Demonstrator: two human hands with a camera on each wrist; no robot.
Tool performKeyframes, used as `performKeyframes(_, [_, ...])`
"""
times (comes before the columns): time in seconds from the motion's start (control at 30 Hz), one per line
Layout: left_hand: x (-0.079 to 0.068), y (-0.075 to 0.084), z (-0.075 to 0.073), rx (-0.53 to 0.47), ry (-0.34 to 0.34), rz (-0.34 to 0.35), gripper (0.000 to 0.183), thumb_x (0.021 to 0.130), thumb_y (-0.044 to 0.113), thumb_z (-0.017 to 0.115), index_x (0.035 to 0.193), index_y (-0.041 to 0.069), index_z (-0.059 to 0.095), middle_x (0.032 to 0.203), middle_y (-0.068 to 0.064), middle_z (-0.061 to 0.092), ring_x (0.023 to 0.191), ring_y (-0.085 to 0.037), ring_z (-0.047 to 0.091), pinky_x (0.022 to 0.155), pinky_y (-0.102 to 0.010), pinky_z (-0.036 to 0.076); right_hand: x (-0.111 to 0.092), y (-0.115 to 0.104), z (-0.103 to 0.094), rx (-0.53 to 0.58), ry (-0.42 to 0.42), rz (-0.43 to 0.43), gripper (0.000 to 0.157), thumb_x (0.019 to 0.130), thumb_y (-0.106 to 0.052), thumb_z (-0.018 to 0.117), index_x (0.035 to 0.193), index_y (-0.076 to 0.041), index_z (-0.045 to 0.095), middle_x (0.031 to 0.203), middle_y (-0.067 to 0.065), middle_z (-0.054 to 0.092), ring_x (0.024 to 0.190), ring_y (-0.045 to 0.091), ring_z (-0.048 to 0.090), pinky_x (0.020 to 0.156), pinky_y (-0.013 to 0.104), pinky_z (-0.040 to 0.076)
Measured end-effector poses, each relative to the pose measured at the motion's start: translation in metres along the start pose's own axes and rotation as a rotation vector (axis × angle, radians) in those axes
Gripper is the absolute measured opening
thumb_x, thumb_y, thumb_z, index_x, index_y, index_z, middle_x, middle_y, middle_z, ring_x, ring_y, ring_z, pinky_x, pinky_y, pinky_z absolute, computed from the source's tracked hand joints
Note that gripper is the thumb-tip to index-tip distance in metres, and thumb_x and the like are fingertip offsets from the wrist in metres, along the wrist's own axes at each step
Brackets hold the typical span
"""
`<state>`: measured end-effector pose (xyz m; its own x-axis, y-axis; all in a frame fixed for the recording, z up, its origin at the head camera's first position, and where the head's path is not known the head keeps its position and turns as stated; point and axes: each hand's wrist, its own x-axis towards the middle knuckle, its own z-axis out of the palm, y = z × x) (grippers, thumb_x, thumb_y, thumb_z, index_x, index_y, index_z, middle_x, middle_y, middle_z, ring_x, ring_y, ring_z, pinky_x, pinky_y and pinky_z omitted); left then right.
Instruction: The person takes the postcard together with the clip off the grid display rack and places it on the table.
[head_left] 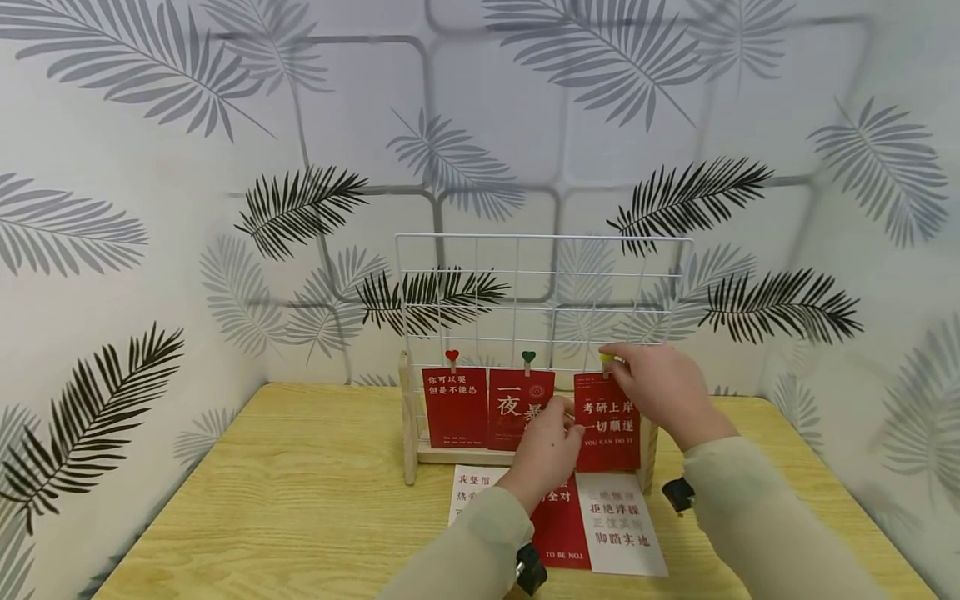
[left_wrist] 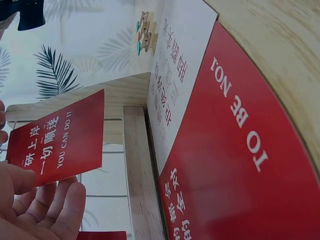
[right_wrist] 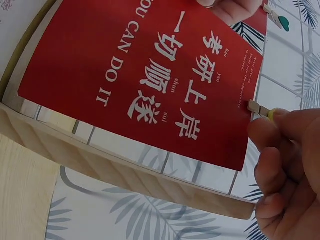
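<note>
A red card with white lettering (head_left: 609, 454) stands against the white wire grid rack (head_left: 543, 237). My left hand (head_left: 546, 446) pinches this card by its left edge, thumb in front and the other fingers behind. At the card's top edge, my right hand (head_left: 667, 390) pinches a small wooden clip with a yellow top (right_wrist: 259, 108). The clip's tip sits over the card's edge; whether it also grips a wire cannot be made out. Two more red cards hang to the left, one under a red heart clip (head_left: 452, 356), the other under a green heart clip (head_left: 528, 357).
In front of the rack's wooden base (head_left: 465, 457) lie a white card (head_left: 467, 482), a red card (head_left: 564, 537) and another white card (head_left: 626, 546) on the wooden table (head_left: 315, 467). Several small clips (left_wrist: 144, 34) lie beyond the cards in the left wrist view. Leaf-patterned walls surround the table.
</note>
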<state>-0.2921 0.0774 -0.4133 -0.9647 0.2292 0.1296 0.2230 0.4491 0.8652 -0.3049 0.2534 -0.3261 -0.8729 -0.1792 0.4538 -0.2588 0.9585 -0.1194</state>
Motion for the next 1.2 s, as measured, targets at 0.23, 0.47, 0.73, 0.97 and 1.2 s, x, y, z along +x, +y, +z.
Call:
performKeyframes(0.23, [0.0002, 0.0038, 0.0003, 0.002, 0.015, 0.002, 0.024, 0.101, 0.022, 0.065, 0.123, 0.020, 0.057, 0.098, 0.009, 0.061, 0.085, -0.012, 0.059, 0.080, -0.037, 0.057, -0.0005, -0.0036, 0.0048, -0.005, 0.063, 0.017, 0.025, 0.100, -0.025, 0.064, 0.121, -0.017, 0.074, 0.099, 0.009, 0.076, 0.070, 0.022, 0.065, 0.059, 0.044, 0.054])
performKeyframes(0.47, [0.0007, 0.0035, -0.0017, 0.010, 0.008, 0.023, 0.017, 0.102, 0.020, 0.063, 0.118, 0.018, 0.056, 0.090, 0.008, 0.058, 0.078, -0.012, 0.058, 0.073, -0.033, 0.056, -0.0022, -0.0059, 0.0053, 0.019, 0.083, 0.030, 0.019, 0.100, -0.023, 0.065, 0.114, -0.016, 0.074, 0.091, 0.006, 0.075, 0.068, 0.021, 0.065, 0.057, 0.044, 0.053])
performKeyframes(0.73, [0.0015, 0.0007, -0.0043, 0.010, 0.005, 0.045, 0.015, 0.103, 0.018, 0.061, 0.117, 0.017, 0.056, 0.089, 0.008, 0.057, 0.079, -0.011, 0.058, 0.073, -0.032, 0.055, -0.0037, -0.0079, 0.0045, 0.025, 0.074, 0.030, 0.013, 0.099, -0.020, 0.065, 0.109, -0.013, 0.072, 0.086, 0.007, 0.073, 0.065, 0.020, 0.064, 0.056, 0.043, 0.053])
performKeyframes(0.97, [0.0009, 0.0016, -0.0069, 0.003, 0.001, 0.029, 0.016, 0.102, 0.018, 0.062, 0.117, 0.019, 0.056, 0.089, 0.008, 0.057, 0.079, -0.012, 0.058, 0.073, -0.033, 0.055, -0.0044, -0.0087, 0.0037, 0.021, 0.095, 0.005, 0.011, 0.099, -0.019, 0.066, 0.106, -0.012, 0.071, 0.087, 0.007, 0.073, 0.065, 0.020, 0.063, 0.057, 0.042, 0.054])
performKeyframes(1.2, [-0.0011, 0.0015, -0.0082, -0.013, -0.020, -0.010, 0.016, 0.103, 0.021, 0.062, 0.117, 0.022, 0.056, 0.091, 0.009, 0.058, 0.082, -0.012, 0.059, 0.076, -0.037, 0.056, -0.0077, -0.0082, 0.0042, 0.036, 0.097, 0.010, 0.011, 0.099, -0.019, 0.067, 0.106, -0.011, 0.070, 0.088, 0.006, 0.073, 0.066, 0.019, 0.062, 0.059, 0.041, 0.055])
